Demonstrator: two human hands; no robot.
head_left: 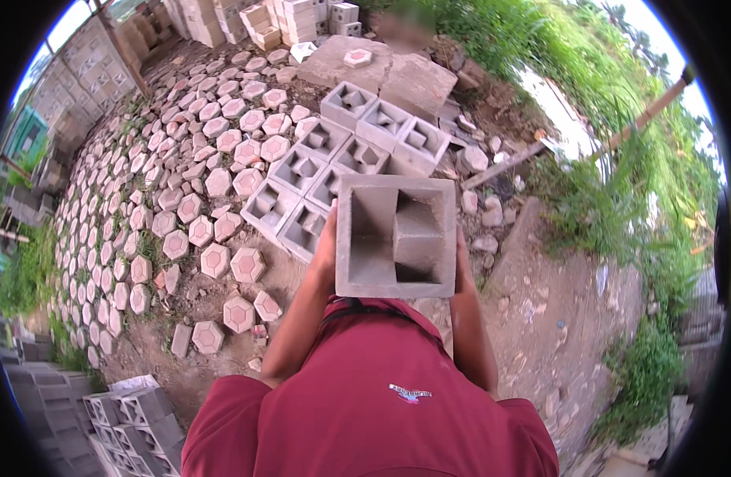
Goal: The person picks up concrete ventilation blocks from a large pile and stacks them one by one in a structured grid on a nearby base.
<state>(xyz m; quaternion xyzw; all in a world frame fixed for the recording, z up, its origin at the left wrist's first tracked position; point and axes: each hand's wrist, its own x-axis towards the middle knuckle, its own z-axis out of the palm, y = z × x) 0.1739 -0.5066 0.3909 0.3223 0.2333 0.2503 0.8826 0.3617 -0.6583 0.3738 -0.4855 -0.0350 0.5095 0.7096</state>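
A square grey concrete vent block [417,226] is held up in front of my chest, its hollow face with angled inner walls turned up toward me. My left hand [326,253] grips its left side and my right hand [462,266] grips its right side; the block hides most of the fingers. Just beyond it, a group of similar vent blocks [303,168] sits on the ground in close rows, partly covered by the held one. Another row of vent blocks [383,119] adjoins them on the far side.
Many hexagonal pavers [247,265] lie spread over the ground to the left. A large concrete slab [341,63] with one paver on it lies beyond the blocks. Stacked blocks [131,421] stand at the lower left. Rubble [492,211] and bushes [596,199] line the right.
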